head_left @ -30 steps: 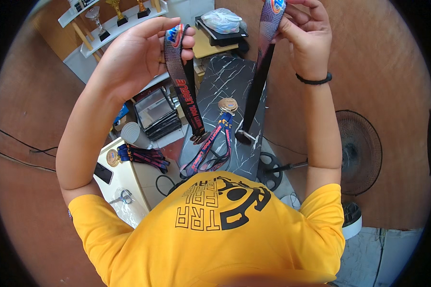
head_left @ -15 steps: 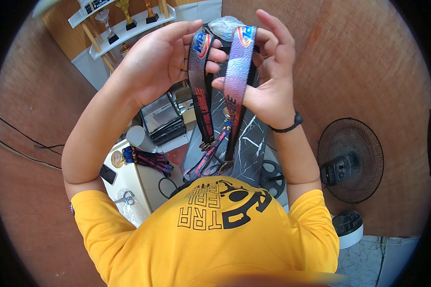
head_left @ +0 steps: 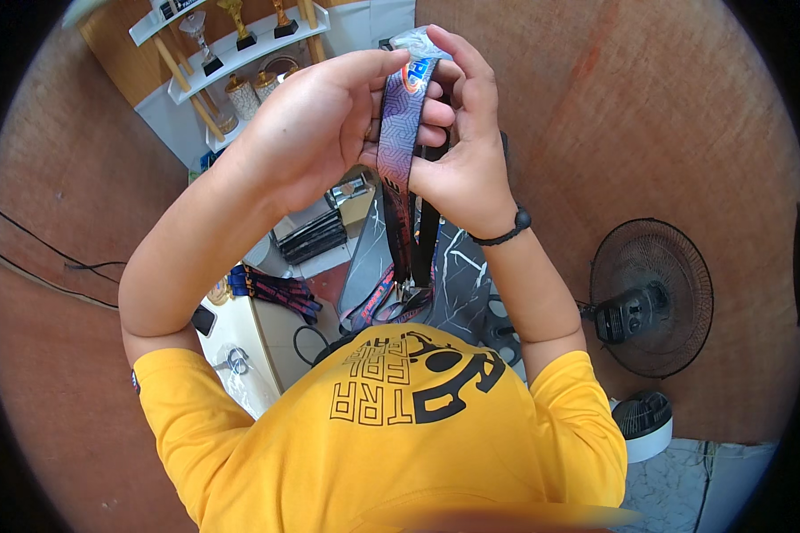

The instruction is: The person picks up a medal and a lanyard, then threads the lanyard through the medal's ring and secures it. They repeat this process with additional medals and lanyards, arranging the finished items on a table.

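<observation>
the left hand (head_left: 329, 120) and right hand (head_left: 471, 173), both half curled, hold patterned ribbons (head_left: 401, 133) hanging above a dark marbled table (head_left: 464, 289), hiding part of it. the left arm (head_left: 191, 253) partly covers a phone (head_left: 204, 321) near bundled ribbons (head_left: 277, 291); 3 trophies (head_left: 235, 12) stand on a shelf (head_left: 249, 61) beyond, a fan (head_left: 652, 298) at right.

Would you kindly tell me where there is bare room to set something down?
A bare patch of the black marbled table lies between the resting lanyard and the table's right edge. A smaller one on the white top lies between the ribbon bundle, phone and clear plastic packet. The table is crowded beneath the held lanyards.
</observation>
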`<move>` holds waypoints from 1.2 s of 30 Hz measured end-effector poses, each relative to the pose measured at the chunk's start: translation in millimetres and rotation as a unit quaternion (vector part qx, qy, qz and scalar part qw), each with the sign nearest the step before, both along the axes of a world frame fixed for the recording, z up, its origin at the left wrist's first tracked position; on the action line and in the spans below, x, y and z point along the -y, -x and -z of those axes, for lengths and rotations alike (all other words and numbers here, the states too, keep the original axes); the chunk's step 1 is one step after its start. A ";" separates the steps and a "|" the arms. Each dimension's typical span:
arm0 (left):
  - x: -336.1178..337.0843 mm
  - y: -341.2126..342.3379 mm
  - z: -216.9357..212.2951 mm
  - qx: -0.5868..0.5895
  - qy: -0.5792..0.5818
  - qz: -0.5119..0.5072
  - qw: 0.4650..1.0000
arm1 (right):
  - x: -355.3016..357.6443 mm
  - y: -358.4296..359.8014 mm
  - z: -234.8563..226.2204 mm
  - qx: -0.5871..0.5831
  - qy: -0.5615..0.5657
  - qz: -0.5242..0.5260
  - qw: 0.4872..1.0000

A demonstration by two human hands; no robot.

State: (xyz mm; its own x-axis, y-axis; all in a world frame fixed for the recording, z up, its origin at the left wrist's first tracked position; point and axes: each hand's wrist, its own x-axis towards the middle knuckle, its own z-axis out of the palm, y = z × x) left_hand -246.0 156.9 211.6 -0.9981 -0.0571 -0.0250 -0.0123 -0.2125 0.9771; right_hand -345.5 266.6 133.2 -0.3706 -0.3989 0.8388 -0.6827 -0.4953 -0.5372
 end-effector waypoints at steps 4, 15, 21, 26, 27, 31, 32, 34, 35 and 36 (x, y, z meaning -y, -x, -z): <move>-0.4 1.4 4.6 -0.017 0.001 -0.010 1.000 | -5.4 1.4 1.4 -0.032 -0.037 0.046 0.998; 6.0 -1.5 -4.8 -0.032 0.063 -0.039 0.997 | -9.0 5.2 65.9 0.190 -0.110 -0.073 0.973; 18.4 -1.4 -15.5 -0.059 0.087 -0.012 0.994 | -21.6 2.8 154.1 0.136 0.040 0.094 0.985; 22.6 -0.5 -15.8 -0.062 0.110 -0.049 0.991 | -35.5 -40.2 213.0 0.002 -0.093 0.152 0.984; 22.4 0.3 -15.4 -0.063 0.112 -0.055 0.990 | -32.0 -47.8 217.0 0.016 -0.110 0.134 0.985; 20.6 0.7 -14.0 -0.055 0.105 -0.041 0.992 | -16.2 -58.5 210.3 0.040 -0.150 0.121 0.980; 20.3 0.9 -13.4 -0.053 0.106 -0.039 0.992 | -11.5 -59.7 206.1 0.046 -0.144 0.135 0.979; 19.3 2.2 -12.5 -0.048 0.102 -0.042 0.993 | -4.0 -60.3 198.1 0.068 -0.166 0.162 0.970; 18.8 1.8 -12.0 -0.045 0.096 -0.049 0.993 | -2.3 -58.5 194.9 0.073 -0.158 0.167 0.970; 18.7 1.2 -11.7 -0.041 0.090 -0.057 0.994 | -0.8 -57.1 192.7 0.075 -0.156 0.168 0.970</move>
